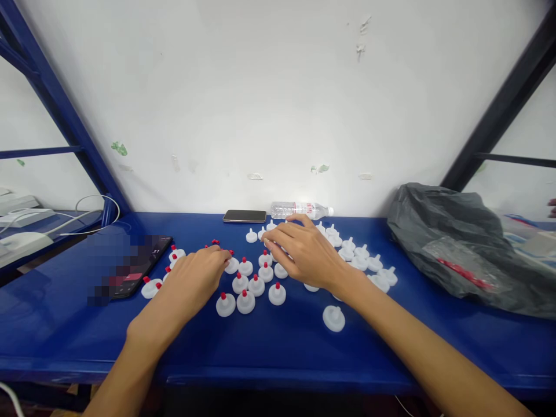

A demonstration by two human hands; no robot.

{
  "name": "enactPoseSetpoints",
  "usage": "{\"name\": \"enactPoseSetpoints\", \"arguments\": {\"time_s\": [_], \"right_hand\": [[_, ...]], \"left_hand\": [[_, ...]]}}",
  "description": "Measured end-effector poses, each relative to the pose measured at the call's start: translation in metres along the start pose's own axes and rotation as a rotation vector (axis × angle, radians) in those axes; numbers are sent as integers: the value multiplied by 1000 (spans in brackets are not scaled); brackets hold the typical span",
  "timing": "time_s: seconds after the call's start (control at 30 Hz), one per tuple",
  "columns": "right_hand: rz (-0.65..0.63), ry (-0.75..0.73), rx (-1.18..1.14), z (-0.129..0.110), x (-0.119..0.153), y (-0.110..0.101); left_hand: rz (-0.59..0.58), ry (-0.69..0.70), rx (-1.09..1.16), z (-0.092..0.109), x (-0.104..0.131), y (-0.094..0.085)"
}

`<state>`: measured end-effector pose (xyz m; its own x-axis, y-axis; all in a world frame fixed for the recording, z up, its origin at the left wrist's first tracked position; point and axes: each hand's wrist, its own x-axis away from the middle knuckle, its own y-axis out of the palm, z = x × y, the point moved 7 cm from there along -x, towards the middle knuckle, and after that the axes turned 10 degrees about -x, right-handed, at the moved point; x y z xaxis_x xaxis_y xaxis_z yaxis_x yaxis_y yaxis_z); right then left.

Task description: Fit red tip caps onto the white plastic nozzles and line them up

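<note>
Many white round nozzle caps [277,294] stand on the blue table; those in the middle and left carry small red tips [245,293], while those on the right have bare white spouts [374,263]. My left hand [195,278] is closed, its fingertips beside a red-tipped cap [232,265] and a few loose red tips [215,242]; what it pinches is hidden. Palm down, my right hand [304,249] reaches over the white caps with fingers drawn together next to a bare-spouted cap [261,233]. Whatever lies between those fingers is hidden too.
A phone [244,216] and a clear bottle [299,209] lie along the wall. Another dark device [143,269] is at left, partly blurred. A grey plastic bag [434,231] with a clear bag of red pieces [467,272] sits at right. Blue posts [65,110] rise on the left.
</note>
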<state>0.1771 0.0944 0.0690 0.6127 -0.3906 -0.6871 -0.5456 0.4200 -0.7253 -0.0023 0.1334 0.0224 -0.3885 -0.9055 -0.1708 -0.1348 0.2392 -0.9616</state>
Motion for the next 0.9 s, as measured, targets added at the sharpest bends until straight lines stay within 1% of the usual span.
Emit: {"name": "enactPoseSetpoints", "arguments": {"time_s": [0.23,0.47,0.9], "right_hand": [[-10,-7,-2,-1,-1,2],[-28,2,-1,-1,-1,4],[-57,-15,8,-2,2,8]], "left_hand": [[24,41,-7,5,-3,7],[-33,55,-16,10,-1,7],[2,-1,-29,11,3,-14]]}}
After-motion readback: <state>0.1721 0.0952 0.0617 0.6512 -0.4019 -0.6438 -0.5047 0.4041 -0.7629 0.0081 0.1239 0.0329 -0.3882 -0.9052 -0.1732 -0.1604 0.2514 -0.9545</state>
